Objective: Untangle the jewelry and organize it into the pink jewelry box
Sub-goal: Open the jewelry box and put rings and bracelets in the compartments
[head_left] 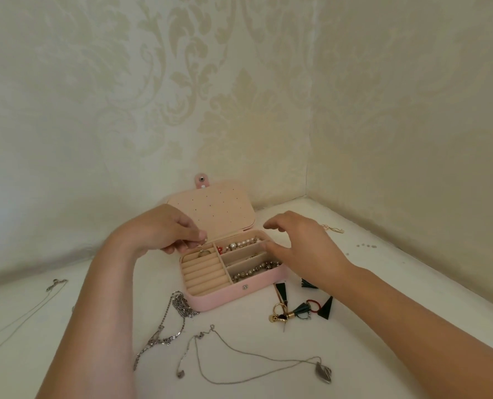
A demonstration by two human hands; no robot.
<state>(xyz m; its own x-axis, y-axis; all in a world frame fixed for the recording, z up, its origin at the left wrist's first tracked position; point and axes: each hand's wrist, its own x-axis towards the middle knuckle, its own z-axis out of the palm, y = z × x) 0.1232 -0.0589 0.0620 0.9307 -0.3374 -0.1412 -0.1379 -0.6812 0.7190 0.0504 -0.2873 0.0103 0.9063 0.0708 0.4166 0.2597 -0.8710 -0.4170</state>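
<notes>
Left hand (169,230) pinching small piece, maybe earring (204,240), over ring rolls (205,270) of open pink box (233,292), ready to seat. Right hand (299,246) spread, empty, hovering over right compartments. Chains (251,358) loose on table (383,355).

No text, label, brand, number or sign can be read anywhere: not on the pink jewelry box (233,292) beneath the fingers, nor on the patterned wallpaper (182,82) beyond them.

Ring rolls (206,271) free beside ring (204,252)
</notes>
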